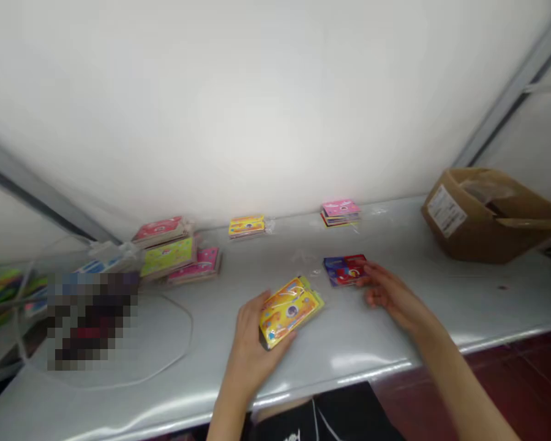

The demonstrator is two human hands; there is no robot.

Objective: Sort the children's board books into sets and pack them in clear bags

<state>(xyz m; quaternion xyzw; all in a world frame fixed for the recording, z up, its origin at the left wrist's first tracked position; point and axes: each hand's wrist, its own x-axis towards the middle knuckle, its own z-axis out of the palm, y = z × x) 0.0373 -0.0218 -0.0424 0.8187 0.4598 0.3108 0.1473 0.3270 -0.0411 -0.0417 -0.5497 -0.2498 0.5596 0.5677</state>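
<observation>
My left hand point(252, 343) is closed around a yellow packet of cards or small booklets point(287, 310) in clear wrap, tilted above the table. Thumb and fingers grip its left end and near side. My right hand point(392, 297) has its fingers curled at the right edge of a blue-and-red packet point(345, 270), the fingertips overlapping that edge. This packet appears to lie on the table, in front of a small stack with a pink top point(340, 209). Another yellow-topped stack point(247, 225) lies near the wall.
The grey table point(202, 355) runs along a white wall. Red point(160, 229), green point(169, 257) and magenta point(203, 263) packets are piled at the left, near a loop of clear strap point(190, 331). An open cardboard box point(477, 226) stands at the right.
</observation>
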